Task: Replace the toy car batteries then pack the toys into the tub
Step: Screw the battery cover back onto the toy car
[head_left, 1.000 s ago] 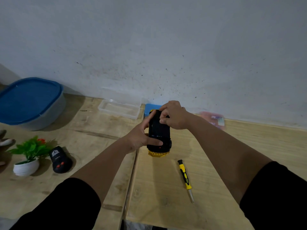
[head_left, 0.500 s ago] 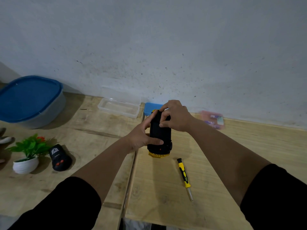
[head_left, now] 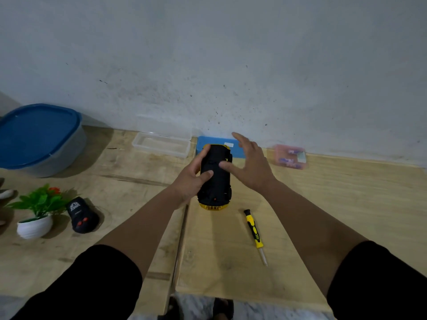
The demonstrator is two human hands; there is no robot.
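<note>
Head view, fingers: left hand (head_left: 188,181) grips the toy car (head_left: 216,175), fingers curled round its left side and thumb laid across the black underside; right hand (head_left: 250,163) spread and released, fingers straight, thumb tip touching the underside.
Toy car: upside down, black chassis uppermost, yellow body showing at both ends; whether it rests on the wooden surface (head_left: 346,204) cannot be told.
Screwdriver (head_left: 254,234): yellow and black, lying flat just right of the car, tip toward the viewer.
Far edge, by the wall: clear tray (head_left: 161,147), blue box (head_left: 238,151), pink case (head_left: 290,157).
Left side: blue-lidded tub (head_left: 39,137), closed; potted plant (head_left: 37,211); black remote (head_left: 80,215) beside it.
</note>
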